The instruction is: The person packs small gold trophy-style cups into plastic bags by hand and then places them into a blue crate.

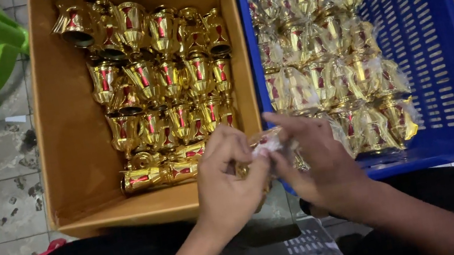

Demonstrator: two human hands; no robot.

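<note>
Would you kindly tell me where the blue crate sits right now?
The blue crate sits on the right of the head view, beside the cardboard box, holding wrapped gold cups.

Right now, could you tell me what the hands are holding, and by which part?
Both the left hand and right hand pinch a small gold ornament by its clear plastic wrap, at the top end.

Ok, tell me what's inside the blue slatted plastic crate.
The blue slatted plastic crate holds gold-and-red goblets wrapped in clear plastic bags, packed in rows. The right hand covers the crate's near-left corner, and anything under the top layer is hidden.
</note>
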